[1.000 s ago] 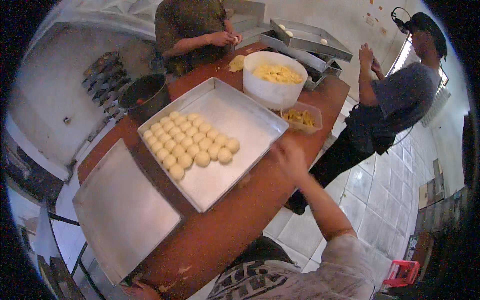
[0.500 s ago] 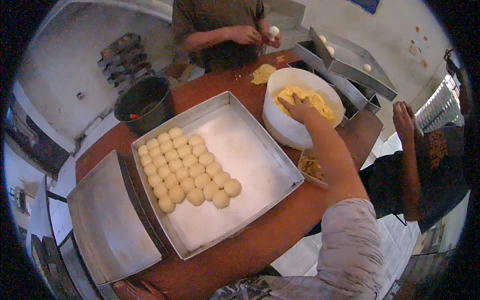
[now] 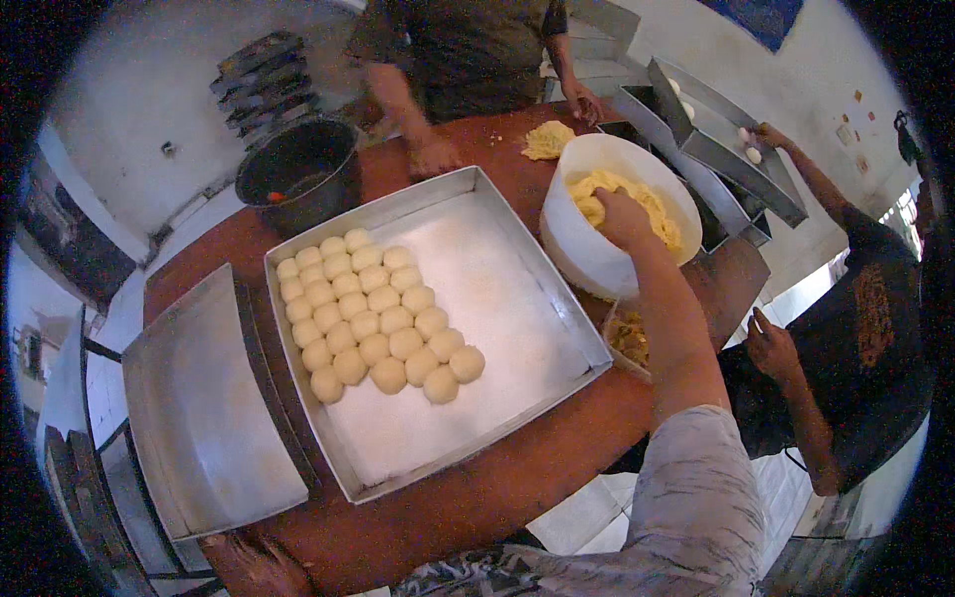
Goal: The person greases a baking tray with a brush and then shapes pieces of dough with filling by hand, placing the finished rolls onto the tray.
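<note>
My right hand point(image 3: 622, 217) reaches into a white tub point(image 3: 589, 244) of soft yellow dough-like mixture point(image 3: 657, 214). Its fingers curl around a lump of that mixture. Low at the left, my left hand point(image 3: 257, 565) lies dim and blurred on the table edge, fingers apparently stretched out, holding nothing I can see. Between the hands sits a large square metal tray point(image 3: 477, 448). Several rows of pale round dough balls point(image 3: 373, 313) fill its left part, packed side by side.
A dark bucket point(image 3: 298, 174) and a metal sheet or upturned tray point(image 3: 204, 408) flank the tray's left. A small container point(image 3: 629, 338) stands below the tub; a yellow lump point(image 3: 547, 139) lies behind it. Metal pans point(image 3: 731, 154) are stacked far right. Two co-workers point(image 3: 477, 60) point(image 3: 846, 338) stand around the table.
My right hand's fingers have gone from spread on the mixture to curled into it. The far co-worker's hands have dropped to the table; the right co-worker now reaches into the top pan.
</note>
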Motion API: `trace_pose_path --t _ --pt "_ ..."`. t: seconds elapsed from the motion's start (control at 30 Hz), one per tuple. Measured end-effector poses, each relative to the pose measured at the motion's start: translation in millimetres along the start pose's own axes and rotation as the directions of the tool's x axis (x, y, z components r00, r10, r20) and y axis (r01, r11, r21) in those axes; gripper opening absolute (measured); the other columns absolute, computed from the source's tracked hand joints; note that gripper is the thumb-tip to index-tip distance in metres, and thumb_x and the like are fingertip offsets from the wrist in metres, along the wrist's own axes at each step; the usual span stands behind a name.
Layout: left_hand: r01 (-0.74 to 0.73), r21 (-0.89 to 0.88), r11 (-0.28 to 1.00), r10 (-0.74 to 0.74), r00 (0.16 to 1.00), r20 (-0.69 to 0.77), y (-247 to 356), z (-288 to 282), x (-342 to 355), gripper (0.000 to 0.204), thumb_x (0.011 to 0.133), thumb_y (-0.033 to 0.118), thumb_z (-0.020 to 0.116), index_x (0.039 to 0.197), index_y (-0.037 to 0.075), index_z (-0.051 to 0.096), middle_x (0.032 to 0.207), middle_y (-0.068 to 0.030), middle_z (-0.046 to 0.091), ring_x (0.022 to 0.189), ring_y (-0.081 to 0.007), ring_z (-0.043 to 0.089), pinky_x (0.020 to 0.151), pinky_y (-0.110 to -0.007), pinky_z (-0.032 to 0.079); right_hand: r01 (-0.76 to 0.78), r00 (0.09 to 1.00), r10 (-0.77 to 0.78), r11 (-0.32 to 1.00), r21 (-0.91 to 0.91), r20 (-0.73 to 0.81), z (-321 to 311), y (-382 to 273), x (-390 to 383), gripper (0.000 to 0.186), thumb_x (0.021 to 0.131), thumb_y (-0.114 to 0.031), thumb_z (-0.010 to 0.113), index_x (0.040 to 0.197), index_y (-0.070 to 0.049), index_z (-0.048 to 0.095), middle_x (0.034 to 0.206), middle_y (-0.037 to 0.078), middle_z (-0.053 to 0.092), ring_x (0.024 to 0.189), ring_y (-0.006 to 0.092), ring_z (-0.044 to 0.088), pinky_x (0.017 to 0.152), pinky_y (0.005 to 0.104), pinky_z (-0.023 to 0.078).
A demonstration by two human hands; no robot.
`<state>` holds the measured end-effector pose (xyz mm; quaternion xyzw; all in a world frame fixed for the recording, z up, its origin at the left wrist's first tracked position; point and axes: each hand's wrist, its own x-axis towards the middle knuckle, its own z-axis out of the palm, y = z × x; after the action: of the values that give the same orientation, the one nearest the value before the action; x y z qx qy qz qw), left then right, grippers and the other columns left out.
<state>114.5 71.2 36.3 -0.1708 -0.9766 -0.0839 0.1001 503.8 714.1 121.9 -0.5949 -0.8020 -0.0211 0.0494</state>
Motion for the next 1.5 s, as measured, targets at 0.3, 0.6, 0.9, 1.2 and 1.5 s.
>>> trace_pose_path --t 0.3,0.6,0.9,1.2,1.5 --pt "-0.043 -0.011 0.999 0.043 0.999 0.006 -1 2 4 0.063 0.09 0.038 0.048 0.133 -0.005 0.034 0.136 -0.0237 0.036 0.127 -0.0374 0.032 0.108 -0.042 0.023 0.036 0.937 0.313 0.363 0.931 -0.158 -45 37 -6 0.04 0.08 -0.024 0.063 0.116 -0.009 0.053 0.113 0.01 0.058 0.102 0.0228 0.056 0.088 0.0345 0.045" --pt "-0.402 -0.01 0.916 0.377 0.867 -0.326 -79 -23 83 0.052 0.072 0.029 0.072 0.116 0.009 0.052 0.129 -0.0155 0.043 0.127 -0.0429 0.026 0.104 -0.056 0.021 -0.067 0.996 0.058 0.08 0.995 0.062 -75 -135 -207 0.05 0.081 -0.018 0.062 0.123 0.001 0.044 0.118 0.013 0.054 0.106 0.0239 0.054 0.086 0.0376 0.048" --pt "-0.71 -0.089 0.699 0.664 0.69 -0.289 -95 7 165 0.021 0.073 0.025 0.068 0.088 0.013 0.059 0.092 -0.0054 0.055 0.1 -0.0241 0.051 0.096 -0.049 0.029 0.294 0.542 -0.84 0.21 0.932 0.018 -39 -466 -407 0.075 0.062 -0.01 0.078 0.125 -0.005 0.037 0.119 0.018 0.047 0.108 0.0319 0.052 0.089 0.0405 0.047" --pt "-0.749 -0.2 0.631 0.685 0.66 -0.309 -111 -4 168 0.019 0.076 0.027 0.065 0.086 0.012 0.058 0.085 -0.0055 0.052 0.093 -0.0244 0.05 0.09 -0.046 0.031 0.762 0.455 -0.854 0.52 0.385 0.253 -12 -563 -461 0.057 0.072 -0.021 0.069 0.123 -0.011 0.046 0.127 0.019 0.039 0.117 0.0422 0.039 0.088 0.0462 0.046" --pt "-0.734 -0.186 0.653 0.686 0.677 -0.266 -112 -2 162 0.021 0.076 0.028 0.065 0.09 0.013 0.059 0.086 -0.0061 0.052 0.089 -0.0249 0.049 0.086 -0.045 0.032 0.822 0.517 -0.845 0.444 0.357 -0.137 -16 -543 -460 0.054 0.07 -0.017 0.068 0.121 -0.011 0.05 0.12 0.013 0.048 0.114 0.0337 0.043 0.089 0.0423 0.045"
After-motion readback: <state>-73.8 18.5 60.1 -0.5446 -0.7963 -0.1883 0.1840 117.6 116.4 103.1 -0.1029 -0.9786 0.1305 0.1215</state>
